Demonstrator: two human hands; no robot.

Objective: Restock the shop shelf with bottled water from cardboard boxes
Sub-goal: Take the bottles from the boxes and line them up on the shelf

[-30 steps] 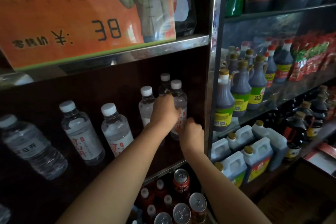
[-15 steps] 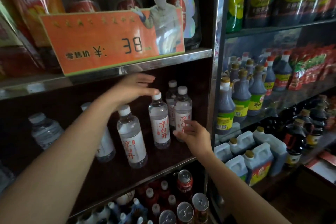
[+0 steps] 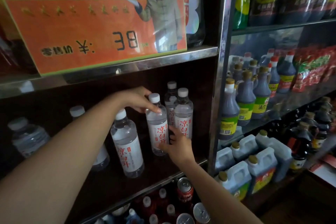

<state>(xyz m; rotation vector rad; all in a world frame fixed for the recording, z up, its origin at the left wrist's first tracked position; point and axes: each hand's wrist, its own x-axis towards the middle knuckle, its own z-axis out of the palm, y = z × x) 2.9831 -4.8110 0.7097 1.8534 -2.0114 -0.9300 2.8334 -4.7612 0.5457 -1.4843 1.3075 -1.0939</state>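
Note:
Several clear water bottles with white caps and red lettering stand on the dark middle shelf (image 3: 116,185). My left hand (image 3: 138,99) grips the shoulder of one upright water bottle (image 3: 157,129), thumb across its front. My right hand (image 3: 177,144) touches the same bottle low on its right side, fingers spread against the label. Two more bottles (image 3: 183,114) stand just right of it, one bottle (image 3: 127,148) to its left, and further bottles (image 3: 27,136) at the shelf's left end. No cardboard box is in view.
An orange price card (image 3: 94,34) hangs over the shelf above. A metal upright (image 3: 218,96) bounds the shelf's right end; beyond it stand soy sauce bottles (image 3: 243,103) and white jugs (image 3: 261,169). Cans and small bottles (image 3: 184,192) fill the shelf below.
My left hand dropped from above the bottle cap onto the bottle's shoulder and took hold. My right hand slid left from the right-hand bottles to this bottle's lower side.

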